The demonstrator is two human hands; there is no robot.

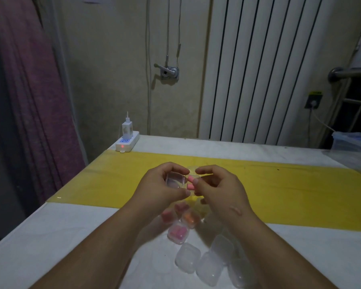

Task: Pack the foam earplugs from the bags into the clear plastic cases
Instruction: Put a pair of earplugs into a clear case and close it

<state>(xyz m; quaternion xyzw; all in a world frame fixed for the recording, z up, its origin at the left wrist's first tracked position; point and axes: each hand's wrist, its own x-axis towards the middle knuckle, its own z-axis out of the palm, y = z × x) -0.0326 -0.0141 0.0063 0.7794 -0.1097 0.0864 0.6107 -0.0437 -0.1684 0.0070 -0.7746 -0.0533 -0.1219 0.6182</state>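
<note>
Home rm by the look: tall white ribbed wall radiator (258, 69), purple fabric curtain (35, 101), white plastic power strip (128, 144) w/ white plug-in charger (127, 130) on white-and-yellow covered table (50, 236).

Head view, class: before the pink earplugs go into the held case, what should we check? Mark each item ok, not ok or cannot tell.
1. Left hand grips the clear case firmly: ok.
2. Right hand pinches the pink earplugs: ok.
3. Earplugs are right beside the case: ok.
4. Case lid is open: cannot tell.
5. How many earplugs are pinched: cannot tell.
6. Empty cases wait on the table: ok.
</note>
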